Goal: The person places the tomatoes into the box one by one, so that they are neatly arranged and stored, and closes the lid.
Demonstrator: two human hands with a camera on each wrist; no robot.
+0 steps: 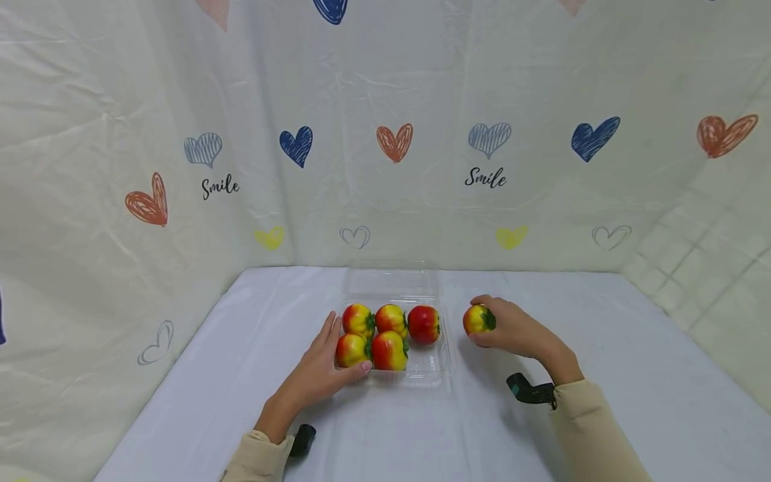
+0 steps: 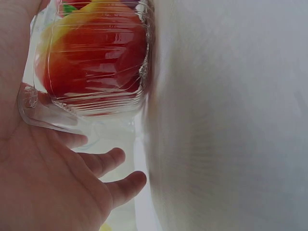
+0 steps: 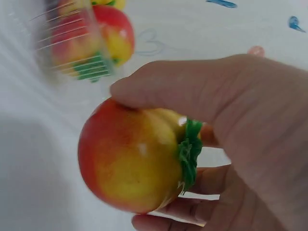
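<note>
A clear plastic box (image 1: pixel 427 360) lies on the table with its lid (image 1: pixel 391 281) folded back. Several red-and-yellow fruits (image 1: pixel 389 350) with green leafy tops fill its left and back parts, and the front right corner is bare. My left hand (image 1: pixel 319 371) rests against the box's left side, fingers straight and thumb at the front rim. In the left wrist view those fingers (image 2: pixel 126 187) spread beyond the box wall. Right of the box, my right hand (image 1: pixel 512 328) grips another such fruit (image 3: pixel 132 156) between thumb and fingers, its green top toward the palm.
A white cloth covers the table (image 1: pixel 638 375). Behind it hangs a pale sheet (image 1: pixel 434 201) printed with hearts and words. Each wrist carries a dark camera mount, such as the right one (image 1: pixel 530 389) above the cloth.
</note>
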